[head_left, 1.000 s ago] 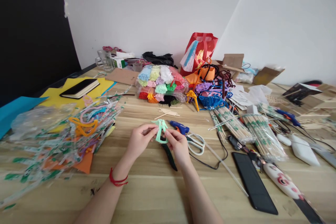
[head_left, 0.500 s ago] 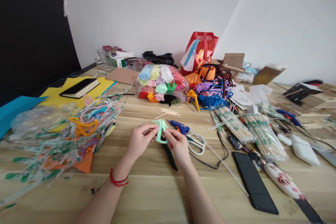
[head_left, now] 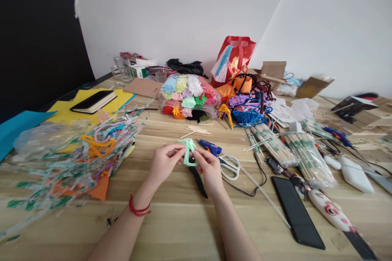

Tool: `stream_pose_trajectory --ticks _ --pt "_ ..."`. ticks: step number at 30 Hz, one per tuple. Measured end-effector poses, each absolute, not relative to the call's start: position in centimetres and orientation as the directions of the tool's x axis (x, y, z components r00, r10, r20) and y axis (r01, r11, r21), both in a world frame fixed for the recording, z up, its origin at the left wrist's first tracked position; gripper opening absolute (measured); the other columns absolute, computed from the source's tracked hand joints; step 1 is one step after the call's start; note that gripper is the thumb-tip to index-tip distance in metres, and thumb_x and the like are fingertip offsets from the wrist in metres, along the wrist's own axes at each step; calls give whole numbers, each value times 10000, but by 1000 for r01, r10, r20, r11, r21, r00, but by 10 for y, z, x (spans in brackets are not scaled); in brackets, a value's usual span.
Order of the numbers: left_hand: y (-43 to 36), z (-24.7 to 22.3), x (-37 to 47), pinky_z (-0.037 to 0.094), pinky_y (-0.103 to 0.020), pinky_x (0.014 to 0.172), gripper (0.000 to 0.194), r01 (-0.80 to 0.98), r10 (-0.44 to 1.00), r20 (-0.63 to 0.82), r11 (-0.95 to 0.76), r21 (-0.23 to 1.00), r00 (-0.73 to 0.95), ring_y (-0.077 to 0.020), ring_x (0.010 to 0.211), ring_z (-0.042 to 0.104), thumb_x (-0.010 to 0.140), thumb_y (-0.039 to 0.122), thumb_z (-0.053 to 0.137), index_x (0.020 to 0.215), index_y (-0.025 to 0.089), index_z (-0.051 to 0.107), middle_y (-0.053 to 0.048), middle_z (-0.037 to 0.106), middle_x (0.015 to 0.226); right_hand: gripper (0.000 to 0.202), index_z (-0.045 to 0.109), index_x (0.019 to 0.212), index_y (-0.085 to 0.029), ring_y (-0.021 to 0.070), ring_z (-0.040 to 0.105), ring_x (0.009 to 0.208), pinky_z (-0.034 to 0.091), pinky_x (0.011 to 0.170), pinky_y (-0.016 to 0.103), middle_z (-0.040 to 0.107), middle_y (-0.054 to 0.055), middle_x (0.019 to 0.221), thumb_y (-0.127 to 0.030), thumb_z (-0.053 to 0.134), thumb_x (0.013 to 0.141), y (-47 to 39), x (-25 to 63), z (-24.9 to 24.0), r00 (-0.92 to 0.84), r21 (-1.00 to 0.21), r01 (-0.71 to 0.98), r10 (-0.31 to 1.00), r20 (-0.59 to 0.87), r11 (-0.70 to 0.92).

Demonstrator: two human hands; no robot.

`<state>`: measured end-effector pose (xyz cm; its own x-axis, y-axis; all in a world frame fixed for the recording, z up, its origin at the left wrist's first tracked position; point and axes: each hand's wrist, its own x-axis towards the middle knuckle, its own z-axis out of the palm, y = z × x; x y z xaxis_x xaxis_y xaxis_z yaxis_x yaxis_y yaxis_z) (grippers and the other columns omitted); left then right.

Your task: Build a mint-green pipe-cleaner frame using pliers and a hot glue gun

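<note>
Between my two hands is a mint-green pipe cleaner [head_left: 189, 145] bent into a small looped shape, held above the table. My left hand [head_left: 165, 162] pinches its left side with thumb and forefinger; a red cord bracelet circles that wrist. On the other side, my right hand [head_left: 209, 168] pinches the same piece with thumb and fingertips. Beneath the hands lie dark-handled pliers [head_left: 198, 181], partly covered by them. A blue glue gun [head_left: 210, 147] and white-handled scissors [head_left: 230, 167] lie just beyond and beside my right hand.
A bag of coloured pipe cleaners [head_left: 188, 96] sits at the back centre, with thin wooden sticks [head_left: 197, 130] before it. Plastic wrappers [head_left: 76, 163] cover the left. Bundled sticks [head_left: 306, 157] and a black phone [head_left: 297, 212] lie to the right.
The green piece has turned slightly and its lower loop looks a little more spread. My right hand has shifted slightly; both hands keep their pinch.
</note>
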<state>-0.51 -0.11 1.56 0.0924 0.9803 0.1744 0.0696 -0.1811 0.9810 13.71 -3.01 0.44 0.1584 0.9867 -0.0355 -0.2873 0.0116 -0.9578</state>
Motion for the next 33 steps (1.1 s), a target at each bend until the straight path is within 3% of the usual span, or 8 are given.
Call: stream_pose_trajectory --ticks 8,33 --pt "-2 18 -5 530 -222 473 197 62 981 169 -175 983 98 -136 532 631 737 331 644 815 154 679 -52 716 766 308 716 914 -153 34 311 421 205 388 201 702 54 777 -363 726 689 -28 138 0 104 -908 -418 991 -89 -38" --pt "-6 22 -3 539 -221 478 177 70 983 147 -155 985 108 -137 530 642 737 321 649 797 158 686 -52 722 772 320 722 915 -156 46 321 440 195 406 208 688 49 756 -370 724 678 -30 139 5 90 -909 -412 990 -107 -61"
